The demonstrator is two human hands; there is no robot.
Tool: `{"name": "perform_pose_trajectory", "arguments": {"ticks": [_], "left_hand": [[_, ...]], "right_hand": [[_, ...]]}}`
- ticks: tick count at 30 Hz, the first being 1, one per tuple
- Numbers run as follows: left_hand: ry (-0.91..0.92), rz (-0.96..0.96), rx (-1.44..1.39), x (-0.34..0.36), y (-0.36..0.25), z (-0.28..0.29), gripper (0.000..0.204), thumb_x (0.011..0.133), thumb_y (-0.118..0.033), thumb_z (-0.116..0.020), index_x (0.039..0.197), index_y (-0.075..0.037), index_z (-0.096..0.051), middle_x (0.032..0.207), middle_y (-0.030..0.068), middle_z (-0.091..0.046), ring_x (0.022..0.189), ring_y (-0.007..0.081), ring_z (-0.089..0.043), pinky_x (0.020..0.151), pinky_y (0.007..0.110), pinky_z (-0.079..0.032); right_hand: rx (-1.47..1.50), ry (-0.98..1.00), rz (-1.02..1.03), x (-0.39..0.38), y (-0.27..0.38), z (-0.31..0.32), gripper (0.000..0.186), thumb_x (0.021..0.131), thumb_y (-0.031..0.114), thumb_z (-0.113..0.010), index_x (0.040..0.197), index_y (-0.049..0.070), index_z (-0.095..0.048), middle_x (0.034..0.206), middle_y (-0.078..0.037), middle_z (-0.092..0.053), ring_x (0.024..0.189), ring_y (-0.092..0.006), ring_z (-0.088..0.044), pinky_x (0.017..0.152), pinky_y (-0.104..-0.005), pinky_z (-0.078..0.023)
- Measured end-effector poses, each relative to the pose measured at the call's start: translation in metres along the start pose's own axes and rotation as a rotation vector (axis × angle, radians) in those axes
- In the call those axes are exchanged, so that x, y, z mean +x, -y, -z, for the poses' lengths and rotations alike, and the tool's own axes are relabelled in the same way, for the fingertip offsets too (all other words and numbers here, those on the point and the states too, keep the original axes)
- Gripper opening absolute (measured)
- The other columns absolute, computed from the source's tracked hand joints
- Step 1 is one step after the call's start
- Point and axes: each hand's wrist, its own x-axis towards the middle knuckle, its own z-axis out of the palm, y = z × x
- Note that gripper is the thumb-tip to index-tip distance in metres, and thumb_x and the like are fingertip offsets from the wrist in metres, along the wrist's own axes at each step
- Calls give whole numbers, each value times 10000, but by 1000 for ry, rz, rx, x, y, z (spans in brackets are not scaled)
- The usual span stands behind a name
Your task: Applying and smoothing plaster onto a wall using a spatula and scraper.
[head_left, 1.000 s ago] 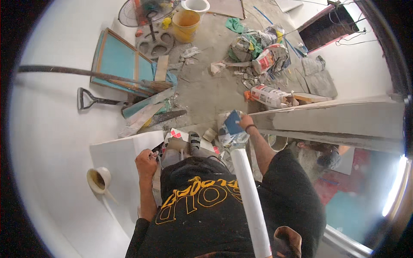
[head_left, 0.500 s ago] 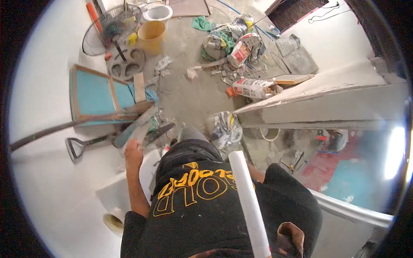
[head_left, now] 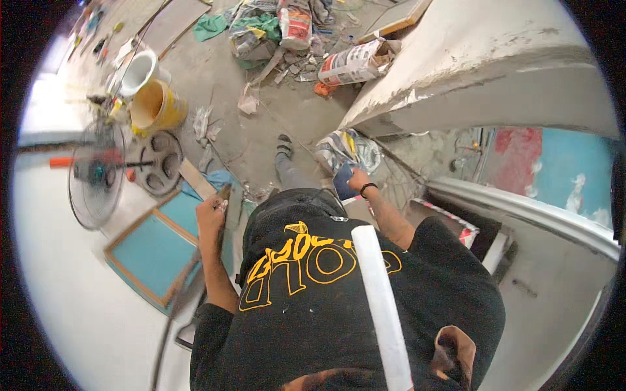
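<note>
My right hand (head_left: 357, 180), with a dark band on the wrist, grips a flat dark blue piece (head_left: 342, 182) whose exact kind I cannot make out. Just beyond it lies a crumpled grey, white and yellow plastic bag (head_left: 349, 148). My left hand (head_left: 210, 217) is closed, with a small pale bit showing at its fingers; what it holds is unclear. Close by that hand are a wooden strip (head_left: 197, 179) and a blue cloth (head_left: 220, 179). A blue panel with a wooden frame (head_left: 156, 251) leans below it.
At the upper left stand a yellow bucket (head_left: 158, 107), a white basin (head_left: 140, 73) and a fan (head_left: 96, 174). Bags and rubble (head_left: 297, 39) litter the far floor. A rough ledge (head_left: 456, 111) juts in from the right. A white bar (head_left: 380, 306) crosses before my shirt.
The view has swung, so the bucket, fan and panel appear shifted. My right hand, hidden before, now shows with the blue piece. My left hand stays closed.
</note>
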Motion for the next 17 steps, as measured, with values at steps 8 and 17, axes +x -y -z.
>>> {"name": "perform_pose_trajectory", "arguments": {"ticks": [8,17], "left_hand": [[301,-91,196,238,64,-31,145,695,-144,-623,723,-3,-627,607,154,-579,576,242,-590,540,339,-427],[693,-161,854,418,180,-38,287,664,-387,-602,665,-113,-685,760,196,-620,729,281,-627,704,353,-492]], "right_hand": [[-119,193,-187,82,-2,-37,396,718,278,-523,1023,38,-601,1083,-191,-566,1025,-330,-529,863,-404,-427],[399,-108,-302,103,57,75,385,713,152,-521,1080,35,-540,1103,-229,-538,1013,-360,-527,865,-392,-421]]}}
